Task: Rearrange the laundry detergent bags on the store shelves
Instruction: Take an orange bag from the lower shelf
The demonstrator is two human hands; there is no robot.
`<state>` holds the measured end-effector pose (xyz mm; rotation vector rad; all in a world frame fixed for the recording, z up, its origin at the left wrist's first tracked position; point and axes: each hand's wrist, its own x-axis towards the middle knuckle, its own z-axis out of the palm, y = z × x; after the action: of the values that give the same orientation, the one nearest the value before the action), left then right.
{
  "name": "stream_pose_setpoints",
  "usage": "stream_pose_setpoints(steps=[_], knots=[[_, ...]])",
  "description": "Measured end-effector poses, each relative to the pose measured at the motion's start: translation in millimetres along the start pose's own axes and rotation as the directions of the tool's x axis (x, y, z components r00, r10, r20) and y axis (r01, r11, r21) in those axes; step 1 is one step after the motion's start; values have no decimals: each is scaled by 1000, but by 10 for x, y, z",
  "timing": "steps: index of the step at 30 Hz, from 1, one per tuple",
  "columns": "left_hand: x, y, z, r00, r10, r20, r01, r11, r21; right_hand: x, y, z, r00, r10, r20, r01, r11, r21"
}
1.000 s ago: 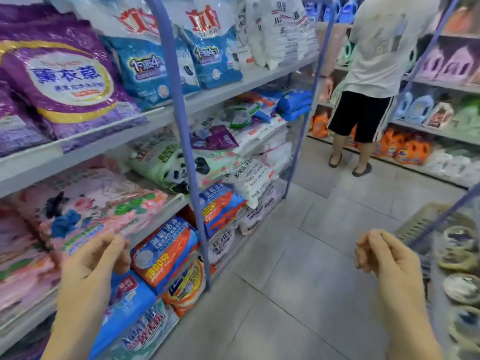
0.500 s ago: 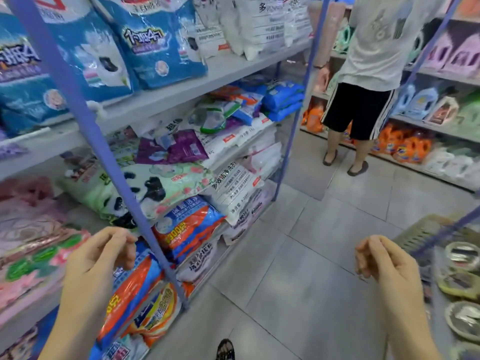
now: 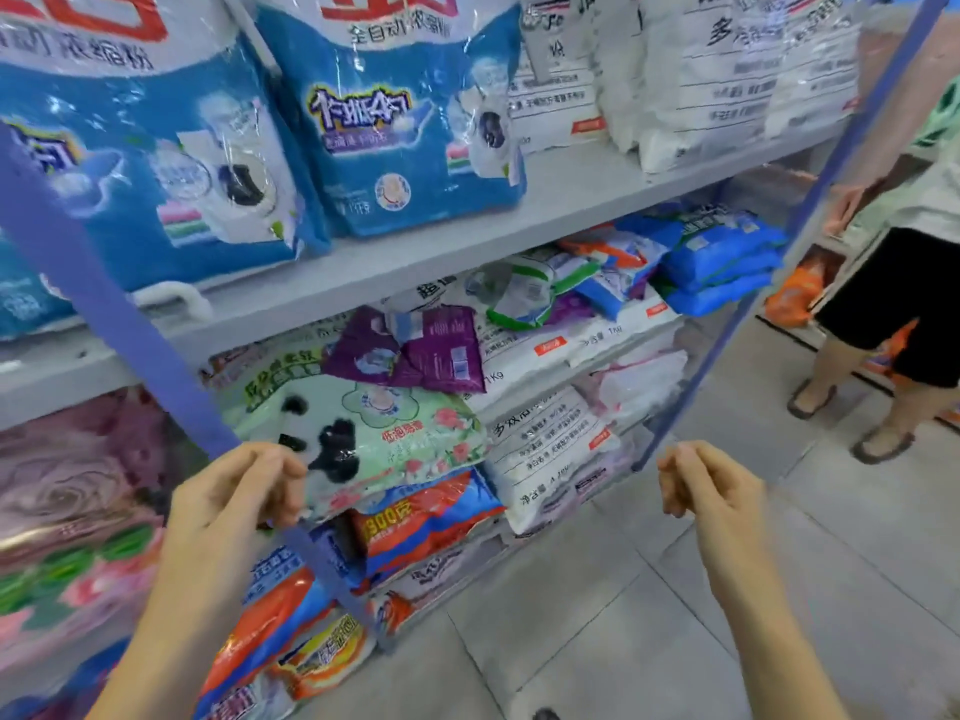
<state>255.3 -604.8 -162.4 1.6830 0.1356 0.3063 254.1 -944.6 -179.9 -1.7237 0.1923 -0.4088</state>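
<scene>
Detergent bags fill a grey shelf unit on my left. Big blue bags [image 3: 395, 122] and white bags [image 3: 727, 70] stand on the upper shelf. Below them a green bag with a panda [image 3: 395, 433] lies flat, a purple bag [image 3: 426, 345] on top of it. White bags [image 3: 550, 444] lie to its right and an orange and blue bag [image 3: 426, 517] underneath. My left hand [image 3: 234, 491] hovers with loosely curled fingers just in front of the green bag's left corner and holds nothing. My right hand [image 3: 701, 485] hangs loosely curled over the aisle, also holding nothing.
A blue shelf post [image 3: 130, 324] slants down past my left hand; another post [image 3: 769, 283] marks the unit's right end. A person in black shorts [image 3: 904, 304] stands in the aisle at the right. Small blue packs [image 3: 722, 262] are stacked at the shelf's far end. Grey floor tiles [image 3: 597, 615] lie below.
The view has shifted closer to the shelves and rightward along them; the green panda bag now sits straight ahead of my left hand. Both hands keep the same loose pose.
</scene>
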Motion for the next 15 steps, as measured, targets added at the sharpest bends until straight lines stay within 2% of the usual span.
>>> stream_pose_setpoints(steps=[4, 8, 11, 13, 15], knots=[[-29, 5, 182, 985, 17, -172, -16, 1000, 3, 738, 230, 467, 957, -14, 289, 37, 997, -74], [-118, 27, 307, 947, 28, -321, -19, 999, 32, 1259, 431, 1088, 820, -3, 572, 188, 946, -265], [-221, 12, 356, 916, 34, -400, -3, 997, 77, 1502, 541, 1639, 713, -6, 701, 347, 872, -346], [-287, 27, 381, 891, 28, -452, -1, 998, 60, 1574, 593, 1971, 644, -81, 761, 511, 786, -349], [-358, 42, 379, 867, 27, -498, 1, 998, 55, 1604, 681, 2246, 588, -159, 793, 600, 744, -295]])
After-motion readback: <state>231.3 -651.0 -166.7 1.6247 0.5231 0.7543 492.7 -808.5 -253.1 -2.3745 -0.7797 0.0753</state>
